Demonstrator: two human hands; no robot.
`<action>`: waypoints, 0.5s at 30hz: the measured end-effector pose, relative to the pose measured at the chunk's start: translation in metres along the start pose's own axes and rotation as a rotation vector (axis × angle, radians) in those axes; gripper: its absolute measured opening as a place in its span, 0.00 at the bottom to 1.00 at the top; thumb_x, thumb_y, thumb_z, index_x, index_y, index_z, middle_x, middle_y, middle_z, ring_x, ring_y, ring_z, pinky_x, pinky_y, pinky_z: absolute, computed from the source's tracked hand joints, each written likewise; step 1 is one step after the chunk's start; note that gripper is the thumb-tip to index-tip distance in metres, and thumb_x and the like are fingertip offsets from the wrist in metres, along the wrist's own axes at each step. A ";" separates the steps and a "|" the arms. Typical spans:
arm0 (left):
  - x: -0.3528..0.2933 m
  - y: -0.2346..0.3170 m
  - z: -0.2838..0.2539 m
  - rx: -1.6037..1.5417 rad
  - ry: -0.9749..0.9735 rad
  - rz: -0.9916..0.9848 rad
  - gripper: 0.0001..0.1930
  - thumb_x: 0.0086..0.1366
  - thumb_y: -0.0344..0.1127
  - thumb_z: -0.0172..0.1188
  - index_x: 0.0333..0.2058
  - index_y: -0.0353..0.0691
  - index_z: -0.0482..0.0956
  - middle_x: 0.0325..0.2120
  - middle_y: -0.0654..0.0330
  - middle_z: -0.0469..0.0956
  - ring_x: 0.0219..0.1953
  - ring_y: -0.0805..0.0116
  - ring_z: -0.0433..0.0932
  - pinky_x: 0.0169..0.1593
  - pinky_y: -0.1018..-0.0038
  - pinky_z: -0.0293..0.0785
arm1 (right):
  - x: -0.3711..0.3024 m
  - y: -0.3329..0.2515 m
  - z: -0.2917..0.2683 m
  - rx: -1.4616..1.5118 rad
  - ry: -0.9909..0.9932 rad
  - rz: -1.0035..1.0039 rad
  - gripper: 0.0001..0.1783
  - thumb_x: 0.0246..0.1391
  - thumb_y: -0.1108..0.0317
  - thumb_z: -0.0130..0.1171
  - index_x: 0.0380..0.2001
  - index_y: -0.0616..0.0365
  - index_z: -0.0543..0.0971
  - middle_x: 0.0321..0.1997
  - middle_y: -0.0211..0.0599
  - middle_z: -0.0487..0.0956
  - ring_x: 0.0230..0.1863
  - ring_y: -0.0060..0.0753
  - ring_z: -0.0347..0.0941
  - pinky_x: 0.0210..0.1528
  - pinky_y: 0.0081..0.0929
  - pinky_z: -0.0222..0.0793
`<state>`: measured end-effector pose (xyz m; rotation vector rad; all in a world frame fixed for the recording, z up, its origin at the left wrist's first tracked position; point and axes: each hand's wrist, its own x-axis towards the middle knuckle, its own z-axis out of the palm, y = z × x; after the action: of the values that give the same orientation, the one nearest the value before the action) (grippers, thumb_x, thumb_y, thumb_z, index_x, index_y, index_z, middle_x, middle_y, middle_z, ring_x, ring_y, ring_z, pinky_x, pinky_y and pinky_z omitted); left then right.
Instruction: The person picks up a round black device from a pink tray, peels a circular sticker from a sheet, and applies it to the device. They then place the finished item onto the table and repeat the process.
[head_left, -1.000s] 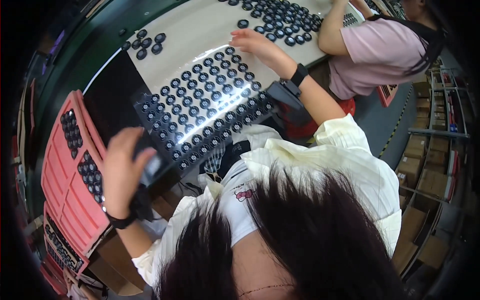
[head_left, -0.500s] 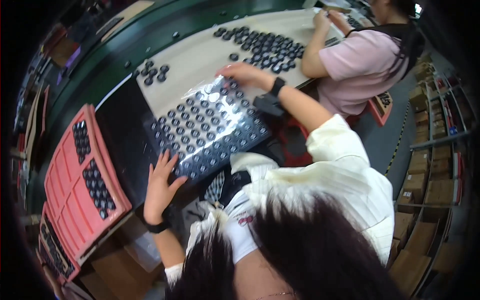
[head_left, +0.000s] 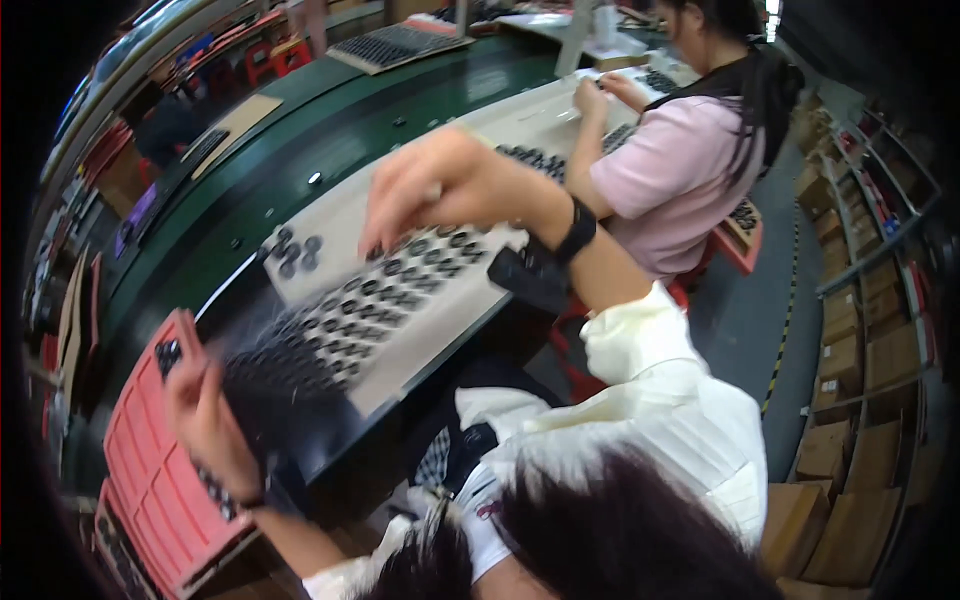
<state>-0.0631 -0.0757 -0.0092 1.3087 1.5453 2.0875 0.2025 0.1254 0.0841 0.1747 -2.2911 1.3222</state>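
My right hand (head_left: 440, 190) hangs above the worktable with its fingers bent and pinched together, its fingertips by a dark round part at the edge of the rows. What they hold, if anything, is hidden. Beneath it, several small black round parts (head_left: 385, 300) lie in slanting rows on the pale board (head_left: 385, 385) and over the black surface at its left. My left hand (head_left: 210, 425) is blurred beside the pink tray (head_left: 150, 430), left of the rows; I cannot tell what its fingers hold. The shiny clear sheet is not plain to see.
Loose black round parts (head_left: 292, 252) sit in a small group at the board's far left. At the right a person in a pink shirt (head_left: 670, 160) handles parts at the same green bench (head_left: 350, 160). Shelves with cardboard boxes (head_left: 840, 350) line the right side.
My right hand has risen and come nearer, its fingers now pinched. My left hand has moved left to the pink tray. The shiny sheet no longer shows clearly over the rows; the view has shifted.
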 end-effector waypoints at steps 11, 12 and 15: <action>-0.119 -0.042 0.004 0.449 -0.168 -0.004 0.12 0.43 0.18 0.56 0.30 0.32 0.72 0.26 0.58 0.70 0.30 0.67 0.68 0.35 0.76 0.65 | -0.132 0.142 0.081 0.353 0.186 0.367 0.09 0.38 0.78 0.60 0.27 0.56 0.80 0.50 0.42 0.67 0.49 0.33 0.65 0.50 0.25 0.61; -0.118 -0.053 0.000 0.438 -0.260 0.032 0.11 0.42 0.18 0.56 0.29 0.31 0.72 0.26 0.58 0.70 0.30 0.66 0.68 0.35 0.75 0.65 | -0.132 0.150 0.079 0.349 0.182 0.363 0.09 0.38 0.78 0.60 0.27 0.56 0.80 0.50 0.42 0.67 0.49 0.33 0.65 0.50 0.25 0.61; -0.122 -0.054 -0.001 0.408 -0.452 0.070 0.09 0.40 0.17 0.56 0.25 0.31 0.73 0.25 0.58 0.69 0.30 0.65 0.68 0.34 0.75 0.65 | -0.134 0.147 0.084 0.243 0.168 0.355 0.08 0.37 0.77 0.61 0.26 0.57 0.80 0.51 0.42 0.66 0.49 0.33 0.64 0.51 0.25 0.59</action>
<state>-0.0102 -0.1314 -0.1182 1.8362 1.7744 1.4019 0.2399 0.1147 -0.1284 -0.2665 -2.0791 1.7203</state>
